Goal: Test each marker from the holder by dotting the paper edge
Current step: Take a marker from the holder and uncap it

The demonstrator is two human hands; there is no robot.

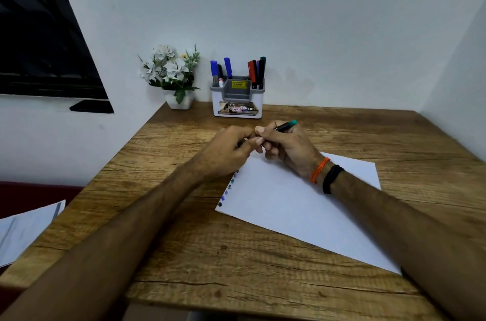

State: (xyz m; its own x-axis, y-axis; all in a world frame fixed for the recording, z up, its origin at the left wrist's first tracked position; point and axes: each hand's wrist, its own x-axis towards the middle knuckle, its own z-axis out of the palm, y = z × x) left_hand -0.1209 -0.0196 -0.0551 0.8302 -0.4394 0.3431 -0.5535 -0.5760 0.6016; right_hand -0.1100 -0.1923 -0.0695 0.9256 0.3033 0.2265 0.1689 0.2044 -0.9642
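Note:
A white sheet of paper lies on the wooden desk, with several coloured dots down its left edge. My right hand grips a black marker with a teal end, held above the paper's far corner. My left hand meets it, fingers pinched around the marker's other end, which is hidden; something dark shows between the fingers. The grey and white holder stands at the back against the wall, with blue markers on its left and red, black and green ones on its right.
A small white pot of white flowers stands left of the holder. Walls close off the desk at the back and right. More paper lies off the desk's left edge. A dark framed panel hangs on the left wall.

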